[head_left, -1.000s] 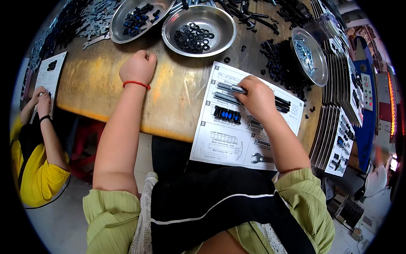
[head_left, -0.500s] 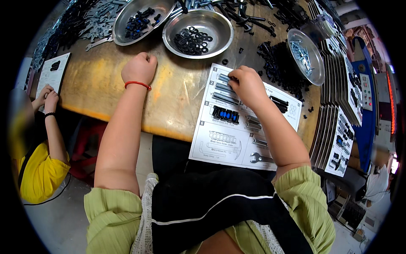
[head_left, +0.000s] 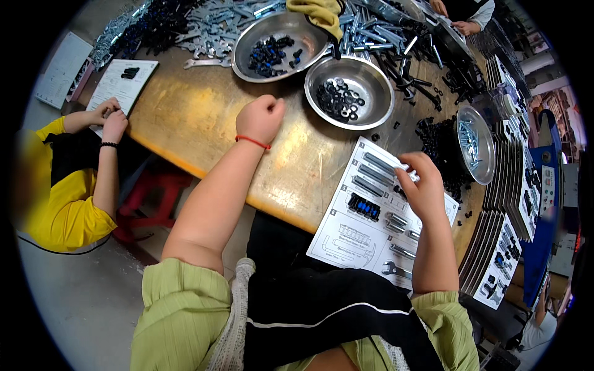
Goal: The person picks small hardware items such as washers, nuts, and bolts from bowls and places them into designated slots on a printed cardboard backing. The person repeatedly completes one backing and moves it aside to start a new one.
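Note:
My left hand [head_left: 261, 119], with a red cord on its wrist, is closed above the bare wooden table [head_left: 297, 173]; whatever it may hold is hidden. My right hand [head_left: 426, 180] hovers over a printed sheet [head_left: 322, 246], thumb and forefinger apart, nothing visible between them. Beside its fingertips lie metal rods or tubes [head_left: 378, 164], side by side on the sheet. Below them sits a row of black screws with blue bands [head_left: 364, 207]. More short metal cylinders [head_left: 396, 221] and a flat wrench [head_left: 395, 269] lie lower on the sheet, partly covered by my forearm.
Steel bowls hold black washers [head_left: 339, 99] and blue-banded screws [head_left: 272, 54]. A third bowl [head_left: 473, 145] has silver screws. Wrenches [head_left: 210, 31] and metal tubes [head_left: 365, 31] are heaped behind. Stacked packed cards [head_left: 504, 247] stand right. A co-worker in yellow [head_left: 77, 204] sits left.
The view has turned, shifting everything rightward and down. My right thumb and forefinger, pinched at the uppermost rod before, are now apart and off it. My left hand stays closed.

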Tool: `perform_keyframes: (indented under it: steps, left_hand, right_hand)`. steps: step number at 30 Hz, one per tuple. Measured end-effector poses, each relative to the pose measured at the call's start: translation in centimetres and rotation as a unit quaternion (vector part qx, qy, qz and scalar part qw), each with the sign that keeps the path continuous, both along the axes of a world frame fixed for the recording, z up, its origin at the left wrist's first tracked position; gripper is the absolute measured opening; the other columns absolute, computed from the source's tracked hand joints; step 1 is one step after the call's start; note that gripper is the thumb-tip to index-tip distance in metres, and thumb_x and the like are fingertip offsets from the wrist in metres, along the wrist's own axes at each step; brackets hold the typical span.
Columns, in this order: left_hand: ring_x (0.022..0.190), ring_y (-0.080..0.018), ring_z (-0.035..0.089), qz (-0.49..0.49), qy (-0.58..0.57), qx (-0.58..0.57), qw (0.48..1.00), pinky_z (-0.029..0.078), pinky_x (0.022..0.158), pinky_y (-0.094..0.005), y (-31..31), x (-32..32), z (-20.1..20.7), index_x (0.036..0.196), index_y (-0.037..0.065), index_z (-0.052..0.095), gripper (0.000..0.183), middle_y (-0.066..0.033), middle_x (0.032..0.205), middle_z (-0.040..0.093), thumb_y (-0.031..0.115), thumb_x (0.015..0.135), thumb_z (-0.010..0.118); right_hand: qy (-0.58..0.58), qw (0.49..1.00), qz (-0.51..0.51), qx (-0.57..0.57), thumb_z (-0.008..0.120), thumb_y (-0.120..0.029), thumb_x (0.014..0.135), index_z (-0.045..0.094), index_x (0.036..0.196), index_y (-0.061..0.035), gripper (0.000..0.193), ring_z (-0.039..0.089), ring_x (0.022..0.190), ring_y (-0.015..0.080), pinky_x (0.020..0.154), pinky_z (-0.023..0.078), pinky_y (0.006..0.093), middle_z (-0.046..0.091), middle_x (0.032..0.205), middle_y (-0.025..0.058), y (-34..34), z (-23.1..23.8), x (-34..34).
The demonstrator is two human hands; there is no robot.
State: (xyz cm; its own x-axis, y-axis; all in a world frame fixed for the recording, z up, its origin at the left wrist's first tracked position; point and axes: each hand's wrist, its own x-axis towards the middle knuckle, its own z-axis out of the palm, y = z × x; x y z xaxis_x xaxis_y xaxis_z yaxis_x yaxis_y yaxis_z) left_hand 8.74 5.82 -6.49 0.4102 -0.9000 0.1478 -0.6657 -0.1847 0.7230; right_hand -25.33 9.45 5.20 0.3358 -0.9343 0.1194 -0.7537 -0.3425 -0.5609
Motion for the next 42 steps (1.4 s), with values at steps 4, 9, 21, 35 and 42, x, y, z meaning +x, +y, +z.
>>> perform_keyframes:
  steps: [4,9,21,35,42]
  left_hand:
    - [0.065,-0.0254,0.062,0.040,0.102,-0.179,0.978,0.048,0.062,-0.0360,-3.5,2.0,2.9,0.078,0.004,0.065,0.026,-0.0108,0.071,0.065,0.029,0.086,0.069]
    - [0.098,-0.0308,0.068,-0.118,-0.098,0.057,0.986,0.052,0.089,-0.0373,-13.5,2.2,6.5,0.117,0.008,0.067,0.037,-0.0147,0.106,0.071,0.028,0.086,0.068]
    - [0.089,-0.0220,0.069,-0.145,-0.095,0.103,0.979,0.053,0.081,-0.0325,-19.1,4.7,4.5,0.110,-0.002,0.070,0.042,-0.0155,0.100,0.072,0.026,0.079,0.075]
    - [0.073,-0.0046,0.056,-0.503,0.215,0.043,0.836,0.049,0.065,-0.0207,4.0,-20.6,11.1,0.109,0.000,0.066,0.026,0.0008,0.084,0.062,0.004,0.084,0.073]
    - [0.071,-0.0185,0.065,-0.514,-0.023,-0.003,0.858,0.053,0.065,-0.0314,5.0,-23.1,8.1,0.109,0.007,0.064,0.029,-0.0043,0.079,0.068,0.011,0.082,0.071]
  right_hand:
    - [-0.012,0.999,-0.028,-0.019,0.070,-0.006,0.082,0.066,0.098,0.0001,0.017,0.062,0.078,0.0212,0.067,0.051,0.0304,0.064,0.091,0.0101,3.3,0.8,-3.2]
    - [-0.043,0.990,-0.135,0.022,0.068,-0.002,0.082,0.066,0.097,0.0001,0.016,0.057,0.073,0.0139,0.065,0.046,0.0260,0.064,0.086,0.0059,7.9,0.5,-8.1]
    - [-0.077,0.969,-0.235,0.006,0.070,-0.006,0.083,0.069,0.099,-0.0007,0.017,0.057,0.073,0.0141,0.061,0.047,0.0271,0.065,0.088,0.0063,14.3,-0.3,-12.9]
    - [-0.359,0.924,-0.096,0.089,0.069,-0.009,0.088,0.067,0.105,-0.0004,0.019,0.057,0.074,0.0063,0.066,0.047,0.0223,0.065,0.084,0.0012,4.7,1.0,-5.2]
    - [-0.155,0.972,-0.166,0.065,0.070,-0.011,0.084,0.068,0.093,-0.0016,0.013,0.064,0.070,0.0197,0.066,0.052,0.0325,0.069,0.081,0.0083,5.8,-1.5,-8.5]
